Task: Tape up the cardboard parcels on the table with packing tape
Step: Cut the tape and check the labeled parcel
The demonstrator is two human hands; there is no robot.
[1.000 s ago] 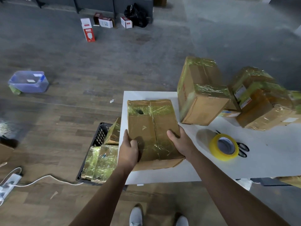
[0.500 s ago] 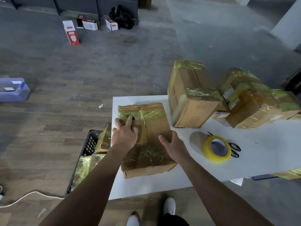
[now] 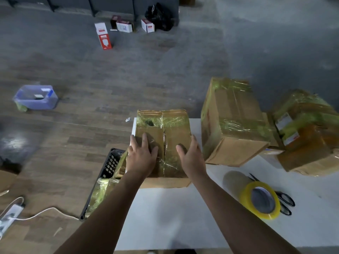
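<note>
Head view, parcel (image 3: 174,131): long axis runs toward the bench (image 3: 165,217) far edge.
Hands: left hand (image 3: 141,158) and right hand (image 3: 191,158) spread flat on it.
Hidden: its near top.

Nothing here can be read. A white label (image 3: 283,122) with red marks sits on the far-right parcel (image 3: 310,147), its print too blurred to make out. The tall parcel (image 3: 236,114) shows faint red print on its left side. On the floor (image 3: 165,70), a red-and-white box (image 3: 104,36) and two white boxes (image 3: 124,26) carry red patches, all illegible.

Brown parcel (image 3: 165,143), yellow tape roll (image 3: 260,199), white table (image 3: 165,217).
</note>
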